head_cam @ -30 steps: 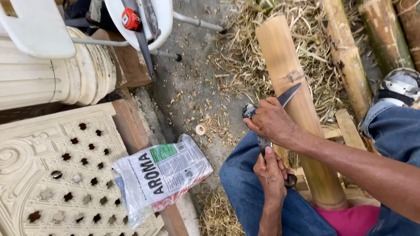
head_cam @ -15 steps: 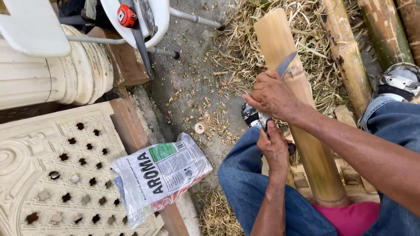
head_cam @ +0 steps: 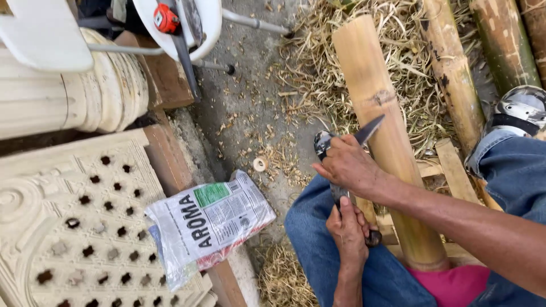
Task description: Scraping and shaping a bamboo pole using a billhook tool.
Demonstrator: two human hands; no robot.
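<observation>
A thick, pale bamboo pole (head_cam: 378, 131) lies lengthwise between my legs, its near end by my pink shirt. A long knife (head_cam: 368, 129) lies against the pole's left side, tip pointing away from me. My right hand (head_cam: 348, 167) is closed over the blade's back near the middle. My left hand (head_cam: 348, 227) grips the knife's dark handle lower down, above my left thigh in blue jeans (head_cam: 318, 250).
Several more bamboo poles (head_cam: 455, 74) lie to the right on shavings and straw. A printed paper bag (head_cam: 210, 222) rests on a carved, perforated stone panel (head_cam: 74, 227). A fluted column (head_cam: 62, 102), a white chair with a tape measure (head_cam: 166, 18) and wooden slats (head_cam: 455, 170) surround me.
The knife and both hands slid forward up the pole half a second ago, then drew back towards me to about where they started.
</observation>
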